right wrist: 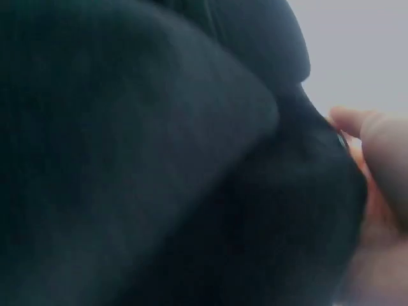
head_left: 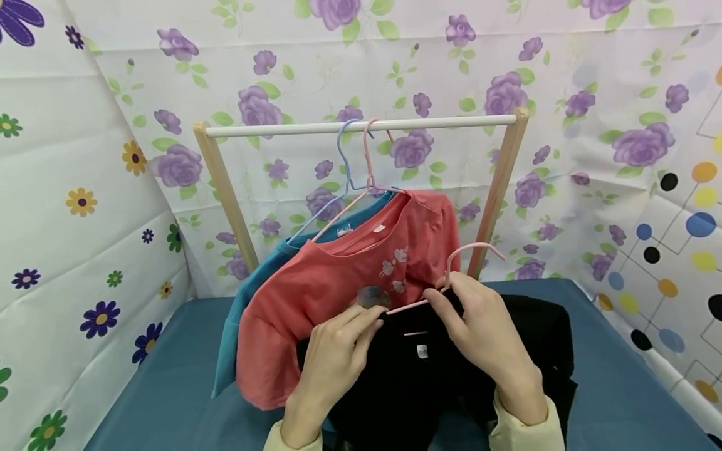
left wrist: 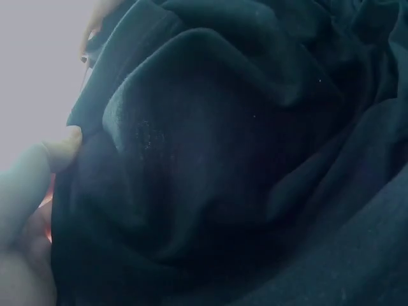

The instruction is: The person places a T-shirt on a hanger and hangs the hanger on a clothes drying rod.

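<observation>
A black garment (head_left: pixel 417 388) with a small white neck label hangs in front of me, a pink hanger (head_left: pixel 406 307) set in its neck opening. My left hand (head_left: pixel 335 351) pinches the left side of its neckline; the left wrist view shows the thumb (left wrist: pixel 64 150) on the dark cloth's edge. With thumb and fingers, my right hand (head_left: pixel 485 332) grips the garment's other neck edge and the hanger below its hook. Dark cloth fills most of the right wrist view, the right hand's thumb (right wrist: pixel 357 121) at its border. The hanger's ends are hidden inside the cloth.
Behind stands a rack with a white rail (head_left: pixel 282 129) and wooden posts. A coral shirt (head_left: pixel 338 282) on a pink hanger and a blue shirt (head_left: pixel 242 307) on a blue hanger hang from it. Below lies a blue-grey surface (head_left: pixel 163 382), with flower-patterned sheets around it.
</observation>
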The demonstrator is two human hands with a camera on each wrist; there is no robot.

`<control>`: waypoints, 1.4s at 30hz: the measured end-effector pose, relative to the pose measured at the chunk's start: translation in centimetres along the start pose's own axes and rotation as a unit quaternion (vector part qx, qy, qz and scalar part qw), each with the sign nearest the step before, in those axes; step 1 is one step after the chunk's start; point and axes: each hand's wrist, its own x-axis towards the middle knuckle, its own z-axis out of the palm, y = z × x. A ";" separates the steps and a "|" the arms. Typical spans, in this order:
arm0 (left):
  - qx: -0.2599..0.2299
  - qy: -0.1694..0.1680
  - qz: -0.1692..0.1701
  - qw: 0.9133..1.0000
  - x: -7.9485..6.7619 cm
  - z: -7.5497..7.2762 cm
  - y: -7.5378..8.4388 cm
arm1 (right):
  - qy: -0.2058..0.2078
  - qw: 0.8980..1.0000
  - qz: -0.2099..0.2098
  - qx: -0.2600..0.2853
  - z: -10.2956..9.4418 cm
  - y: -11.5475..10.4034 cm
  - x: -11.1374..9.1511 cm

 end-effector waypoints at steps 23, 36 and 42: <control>0.045 0.067 -0.012 0.997 0.1 -3.0 -0.3 | 0.027 0.997 -0.008 -0.074 -3.4 4.9 -1.0; 0.089 0.096 -0.027 0.991 -0.3 -4.6 -2.0 | 0.068 0.989 0.026 -0.132 -2.7 5.9 -1.1; 0.126 0.104 -0.039 0.986 -0.4 -4.6 -2.2 | 0.069 0.988 0.046 -0.132 -2.7 6.3 -1.4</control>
